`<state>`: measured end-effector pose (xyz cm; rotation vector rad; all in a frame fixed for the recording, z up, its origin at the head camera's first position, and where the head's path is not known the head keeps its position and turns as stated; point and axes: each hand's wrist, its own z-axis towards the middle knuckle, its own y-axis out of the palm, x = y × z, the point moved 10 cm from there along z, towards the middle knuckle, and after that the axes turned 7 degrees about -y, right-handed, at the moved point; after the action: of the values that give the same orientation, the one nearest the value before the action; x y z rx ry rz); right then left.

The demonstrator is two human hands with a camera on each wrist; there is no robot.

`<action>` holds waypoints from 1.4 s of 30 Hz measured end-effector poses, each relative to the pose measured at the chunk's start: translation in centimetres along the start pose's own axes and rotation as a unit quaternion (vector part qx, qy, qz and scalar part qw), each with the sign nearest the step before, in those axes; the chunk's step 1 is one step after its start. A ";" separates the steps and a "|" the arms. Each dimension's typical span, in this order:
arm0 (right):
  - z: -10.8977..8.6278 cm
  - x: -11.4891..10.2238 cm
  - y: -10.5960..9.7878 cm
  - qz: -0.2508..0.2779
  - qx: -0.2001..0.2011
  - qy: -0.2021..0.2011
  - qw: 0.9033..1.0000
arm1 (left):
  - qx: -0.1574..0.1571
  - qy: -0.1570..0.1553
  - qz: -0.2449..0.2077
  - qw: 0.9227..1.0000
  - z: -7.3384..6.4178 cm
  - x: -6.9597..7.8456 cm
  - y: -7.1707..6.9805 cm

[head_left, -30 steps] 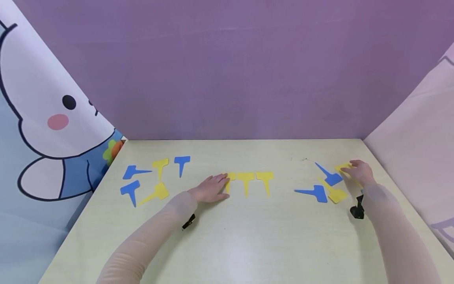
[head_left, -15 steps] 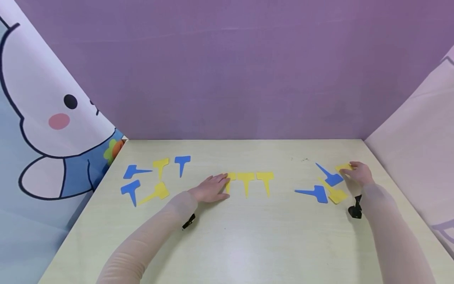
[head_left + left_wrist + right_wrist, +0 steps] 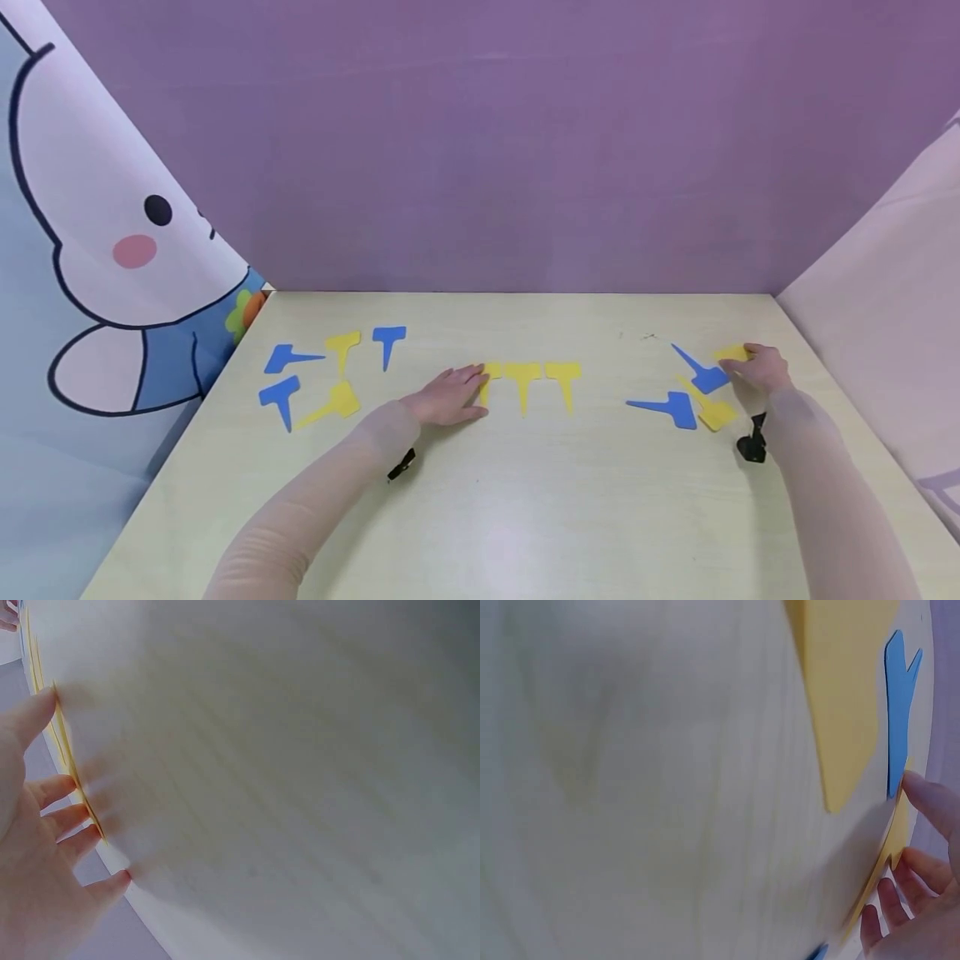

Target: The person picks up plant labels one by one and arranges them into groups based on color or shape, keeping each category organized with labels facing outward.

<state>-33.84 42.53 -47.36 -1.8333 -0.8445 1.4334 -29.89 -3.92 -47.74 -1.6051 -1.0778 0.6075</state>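
Observation:
My left hand (image 3: 450, 397) lies with fingers extended on a yellow T-shaped plant label (image 3: 492, 370), covering part of it. Two more yellow labels, one at the middle (image 3: 522, 375) and one at the right (image 3: 564, 373), continue that row, stems toward me. At the far right, my right hand (image 3: 761, 367) pinches another yellow T-shaped label (image 3: 729, 353); the right wrist view has thumb and fingers along this label (image 3: 902, 817), its stem hidden. Beside it lie a blue label (image 3: 708, 380), a yellow label (image 3: 716, 414) and another blue label (image 3: 681, 410).
On the left of the pale table (image 3: 525, 517), a loose group holds blue labels, such as one at the back (image 3: 387, 337), and yellow labels, such as one in front (image 3: 345, 400). A purple backdrop (image 3: 517, 167) rises behind the table.
My right hand has shifted very slightly and its fingers have drawn in on the yellow label, whose stem no longer shows below the hand. My left hand stays on its label.

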 end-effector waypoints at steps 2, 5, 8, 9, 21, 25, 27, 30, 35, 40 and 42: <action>0.0 0.1 0.1 0.007 0.001 0.007 1.000 | 0.002 0.003 0.005 1.000 0.1 0.0 0.1; 0.0 0.3 0.2 0.019 0.004 0.015 1.000 | 0.004 0.004 0.007 1.000 0.2 -0.1 0.2; 0.0 0.5 0.3 0.032 0.010 0.019 0.999 | 0.004 0.003 0.004 1.000 0.3 -0.2 0.2; 0.0 0.5 0.3 0.037 0.013 0.019 0.999 | 0.003 0.001 0.005 1.000 0.3 -0.2 0.3; 0.4 0.6 0.2 0.078 0.031 0.025 0.996 | 0.006 -0.001 0.004 1.000 0.3 -0.2 0.2; 0.3 0.4 -0.1 0.085 0.042 0.028 0.995 | 0.007 -0.001 0.004 1.000 0.3 -0.2 0.2; 0.3 0.1 -0.2 0.083 0.047 0.027 0.995 | 0.006 -0.002 0.005 1.000 0.3 -0.2 0.2; 0.3 -0.1 -0.4 0.073 0.051 0.025 0.996 | 0.005 -0.002 0.003 1.000 0.3 -0.1 0.2; 0.3 -0.1 -0.5 0.069 0.054 0.022 0.996 | 0.003 0.000 0.003 1.000 0.3 -0.1 0.3; 0.2 -0.6 -1.0 0.074 0.075 -0.003 0.994 | 0.002 -0.001 0.005 1.000 0.4 -0.1 0.3; 0.0 -0.9 -1.3 0.076 0.087 -0.013 0.993 | 0.002 -0.002 0.004 1.000 0.4 -0.2 0.2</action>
<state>-34.19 42.55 -45.79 -1.7803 -0.5823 1.5762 -30.18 -3.90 -48.10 -1.6071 -1.0730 0.6185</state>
